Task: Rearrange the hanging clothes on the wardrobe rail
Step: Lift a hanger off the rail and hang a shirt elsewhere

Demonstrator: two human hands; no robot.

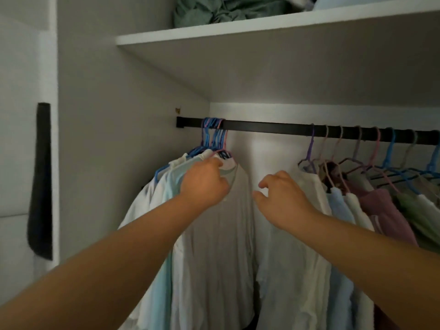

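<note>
the left hand (204,184) has its grip clamped on the shoulder of the white shirt (214,234) at the near end of the left bunch (166,210), fingers curled over the fabric just under the hanger necks. the right hand (283,198) hangs in the gap between the two groups of clothes, its grip apart, fingers loosely bent and holding nothing, close beside the pale shirt (292,270) that leads the right group. the left bunch is packed tight, white and light blue garments pressed together, their blue and pink hangers (214,136) crowded in one cluster near the left end of the black rail (269,128). a bare stretch of rail lies between this cluster and the right group. on the right, the hangers (357,148) sit spaced apart along the rail, purple, pink and blue, carrying the pale shirt, a light blue garment (338,210), a mauve top (385,215) and a green piece (419,215) at the frame edge. the wardrobe holds all of this under a white shelf (238,34), and on that shelf lies a crumpled green cloth (214,13) with some pale blue fabric (333,2) beside it to the right. outside the wardrobe's left wall (119,115), a dark strip (41,182) hangs flat against the white panel.
</note>
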